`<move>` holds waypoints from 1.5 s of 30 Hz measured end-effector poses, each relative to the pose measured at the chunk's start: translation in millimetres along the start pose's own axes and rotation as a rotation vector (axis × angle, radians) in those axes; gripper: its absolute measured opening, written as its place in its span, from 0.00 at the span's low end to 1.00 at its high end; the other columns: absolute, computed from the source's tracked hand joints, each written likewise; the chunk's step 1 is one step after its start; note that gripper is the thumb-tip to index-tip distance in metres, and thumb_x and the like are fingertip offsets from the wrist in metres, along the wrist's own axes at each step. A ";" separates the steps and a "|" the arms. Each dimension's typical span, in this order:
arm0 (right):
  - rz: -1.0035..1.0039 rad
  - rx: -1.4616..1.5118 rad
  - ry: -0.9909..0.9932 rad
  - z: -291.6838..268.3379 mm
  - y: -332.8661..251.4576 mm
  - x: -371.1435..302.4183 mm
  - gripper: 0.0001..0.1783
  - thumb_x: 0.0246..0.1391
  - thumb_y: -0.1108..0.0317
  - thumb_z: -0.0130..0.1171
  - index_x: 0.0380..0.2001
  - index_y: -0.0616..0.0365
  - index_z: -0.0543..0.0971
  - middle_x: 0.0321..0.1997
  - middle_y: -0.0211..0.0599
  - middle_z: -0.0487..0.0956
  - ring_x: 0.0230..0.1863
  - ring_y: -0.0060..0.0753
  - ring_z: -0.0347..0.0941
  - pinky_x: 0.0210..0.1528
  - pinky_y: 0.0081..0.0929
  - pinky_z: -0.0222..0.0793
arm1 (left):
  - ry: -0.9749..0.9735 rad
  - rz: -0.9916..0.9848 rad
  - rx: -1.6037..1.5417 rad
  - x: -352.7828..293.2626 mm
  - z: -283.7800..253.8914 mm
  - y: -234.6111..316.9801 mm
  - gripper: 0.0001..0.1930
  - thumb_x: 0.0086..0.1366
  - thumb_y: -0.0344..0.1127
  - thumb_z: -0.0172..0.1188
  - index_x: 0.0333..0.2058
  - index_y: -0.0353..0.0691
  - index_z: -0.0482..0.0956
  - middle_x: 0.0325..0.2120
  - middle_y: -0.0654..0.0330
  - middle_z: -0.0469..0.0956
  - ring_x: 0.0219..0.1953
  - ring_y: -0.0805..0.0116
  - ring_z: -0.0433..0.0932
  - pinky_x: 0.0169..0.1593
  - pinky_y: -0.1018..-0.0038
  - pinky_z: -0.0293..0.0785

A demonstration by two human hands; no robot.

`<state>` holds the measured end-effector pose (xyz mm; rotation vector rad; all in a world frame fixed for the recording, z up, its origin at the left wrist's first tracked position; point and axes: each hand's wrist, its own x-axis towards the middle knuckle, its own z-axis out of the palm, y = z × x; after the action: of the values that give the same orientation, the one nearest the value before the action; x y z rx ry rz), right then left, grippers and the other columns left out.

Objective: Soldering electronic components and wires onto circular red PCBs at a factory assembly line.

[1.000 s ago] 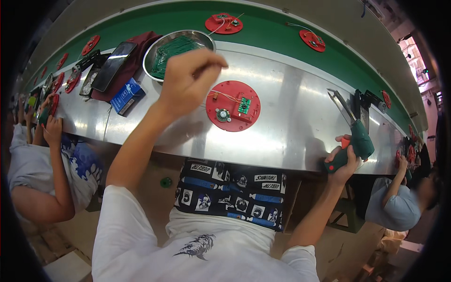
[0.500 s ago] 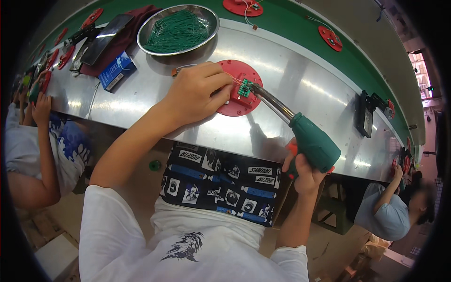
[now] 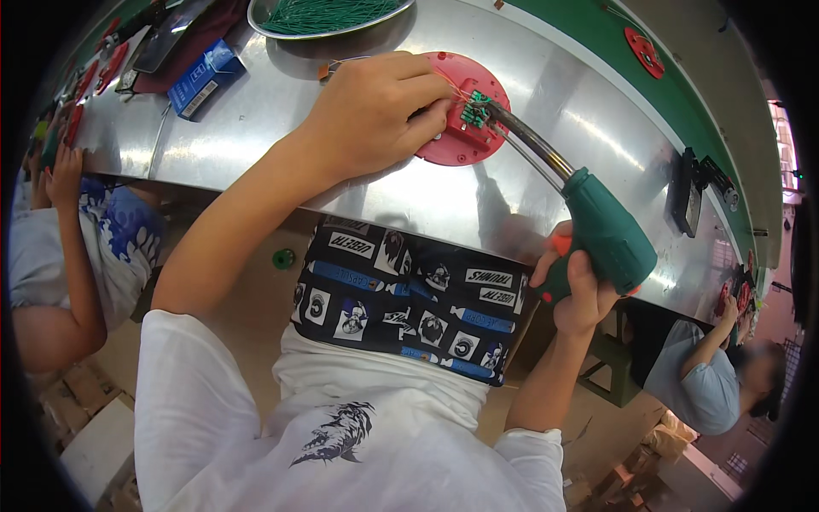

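Observation:
A round red plastic disc [image 3: 463,154] lies on the metal bench, with a small green circuit board [image 3: 474,113] on it. Thin orange wires [image 3: 454,88] run from the board toward my left hand [image 3: 375,107]. Its thumb and fingers are pinched together on a wire at the disc's left side; the exact grip is partly hidden. Wrapped around the handle of a green soldering gun [image 3: 610,226] with red trigger parts is my right hand [image 3: 584,294]. The gun's long metal barrel slants up leftward, and its tip meets the board.
A metal bowl [image 3: 341,34] of green wires stands beyond my left hand. Left of it are a blue box [image 3: 205,78] and a dark cloth. A black device [image 3: 689,192] sits at right. Red discs lie on the green strip [image 3: 589,51]. People work on both sides.
My view has shifted, so the bench and bowl appear higher in the picture. Both hands keep their grips, and the soldering gun's tip stays at the board.

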<state>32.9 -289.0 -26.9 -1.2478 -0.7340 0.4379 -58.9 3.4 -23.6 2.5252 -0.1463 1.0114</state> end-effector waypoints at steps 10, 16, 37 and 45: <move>0.039 -0.111 0.053 2.9 -0.5 4.5 0.23 0.62 0.64 0.54 0.53 0.73 0.69 0.37 0.48 0.76 0.16 0.34 0.71 0.16 0.25 0.67 | -0.025 0.051 0.027 -0.3 -0.5 -4.6 0.06 0.58 0.27 0.65 0.35 0.34 0.82 0.29 0.53 0.80 0.29 0.57 0.79 0.34 0.69 0.76; 0.007 -0.124 0.113 -0.8 5.4 4.4 0.26 0.62 0.61 0.53 0.52 0.78 0.68 0.34 0.51 0.75 0.14 0.35 0.71 0.15 0.26 0.67 | 0.025 0.027 0.041 0.0 6.1 -6.0 0.04 0.56 0.31 0.61 0.29 0.38 0.81 0.27 0.58 0.79 0.29 0.57 0.79 0.34 0.64 0.76; -0.076 -0.084 0.169 2.2 8.6 1.9 0.27 0.62 0.64 0.52 0.57 0.76 0.64 0.38 0.58 0.76 0.13 0.36 0.72 0.13 0.26 0.67 | -0.011 0.050 0.033 1.2 2.4 -3.7 0.06 0.58 0.27 0.65 0.35 0.35 0.82 0.28 0.54 0.79 0.29 0.57 0.79 0.33 0.68 0.75; 0.121 0.070 0.279 -14.8 13.3 -1.1 0.23 0.67 0.51 0.47 0.44 0.63 0.73 0.19 0.37 0.73 0.11 0.29 0.66 0.12 0.26 0.62 | -0.015 -0.006 0.008 -4.4 7.9 -12.6 0.05 0.55 0.31 0.63 0.26 0.37 0.78 0.24 0.54 0.77 0.29 0.52 0.78 0.34 0.60 0.74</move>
<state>43.8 -296.2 -41.9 -1.2601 -0.4050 0.3752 -54.0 11.4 -36.0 2.5399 -0.1387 0.9924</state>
